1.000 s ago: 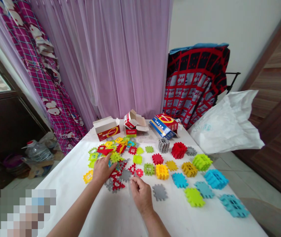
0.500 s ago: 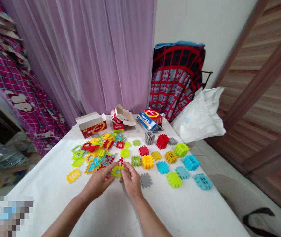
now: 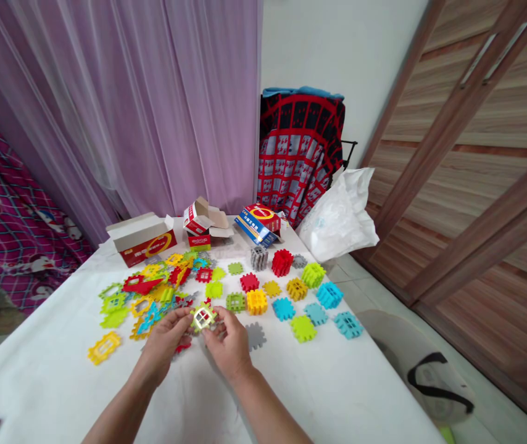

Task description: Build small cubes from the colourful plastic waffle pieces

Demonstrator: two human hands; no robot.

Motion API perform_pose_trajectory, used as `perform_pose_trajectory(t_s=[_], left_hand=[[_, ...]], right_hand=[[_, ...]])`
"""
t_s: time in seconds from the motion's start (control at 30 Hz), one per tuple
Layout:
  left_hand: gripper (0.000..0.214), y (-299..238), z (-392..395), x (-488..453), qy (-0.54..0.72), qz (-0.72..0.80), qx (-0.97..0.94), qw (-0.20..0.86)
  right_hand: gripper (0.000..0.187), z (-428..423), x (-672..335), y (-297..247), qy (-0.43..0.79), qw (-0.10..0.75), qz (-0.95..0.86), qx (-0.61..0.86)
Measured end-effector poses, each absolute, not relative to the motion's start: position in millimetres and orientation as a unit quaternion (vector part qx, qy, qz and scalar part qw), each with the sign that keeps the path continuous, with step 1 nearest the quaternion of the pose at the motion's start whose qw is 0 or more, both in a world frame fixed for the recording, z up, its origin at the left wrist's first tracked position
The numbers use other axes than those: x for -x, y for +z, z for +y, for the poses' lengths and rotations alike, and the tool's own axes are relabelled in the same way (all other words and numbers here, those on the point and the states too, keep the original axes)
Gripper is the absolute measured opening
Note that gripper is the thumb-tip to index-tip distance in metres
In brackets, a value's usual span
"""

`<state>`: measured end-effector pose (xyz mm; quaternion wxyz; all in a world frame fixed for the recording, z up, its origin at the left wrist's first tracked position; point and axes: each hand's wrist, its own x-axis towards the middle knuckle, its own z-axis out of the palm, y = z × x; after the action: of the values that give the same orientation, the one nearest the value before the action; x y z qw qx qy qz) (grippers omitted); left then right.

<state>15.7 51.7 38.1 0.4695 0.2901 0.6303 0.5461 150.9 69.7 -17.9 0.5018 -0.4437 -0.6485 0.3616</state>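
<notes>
Between my left hand (image 3: 165, 340) and my right hand (image 3: 229, 343) is a lime-green interlocking building-block panel (image 3: 197, 321) with a window cut into it. The fingertips of both hands pinch it at opposite edges, just above the table. Red shows through its openings and behind its top edge; whether a red piece is joined to it I cannot tell. Left of my left hand is a heap of mixed loose panels (image 3: 164, 295). Right of my right hand a grey panel (image 3: 257, 336) lies flat, with a yellow block cube (image 3: 257, 302) behind it.
Further right stand a red cube (image 3: 282, 263), a grey stack (image 3: 259, 258) and a blue cube (image 3: 329, 295). At the back are a red box (image 3: 147, 246) and a blue-and-red box (image 3: 258, 225). A white plastic bag (image 3: 337, 216) stands beyond the right edge of the white table (image 3: 337, 394).
The view has swung to the right, so everything sits further left. The green panel has tilted in my fingers and its window now faces me more. Both hands keep hold of it.
</notes>
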Motion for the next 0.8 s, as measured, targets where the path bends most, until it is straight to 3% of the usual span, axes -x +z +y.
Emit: perform_pose_trajectory(t_s=[0.2,0.53,0.67,0.8], left_hand=[[0.051,41,52,-18,0.554,0.618,-0.287,0.478],[0.057,45,47,-21,0.515,0.607,-0.39,0.463],[0.053,21,44,0,0.482,0.657,-0.515,0.266],[0.036,-20,37,26,0.427,0.664,-0.613,0.026]], right_hand=[[0.046,67,-161,-3,0.216,0.449,-0.713,0.493],[0.039,65,-181,16,0.148,0.446,-0.712,0.522],[0.038,97,-250,29,0.101,0.483,-0.656,0.571],[0.041,153,-352,38,0.027,0.451,-0.611,0.65]])
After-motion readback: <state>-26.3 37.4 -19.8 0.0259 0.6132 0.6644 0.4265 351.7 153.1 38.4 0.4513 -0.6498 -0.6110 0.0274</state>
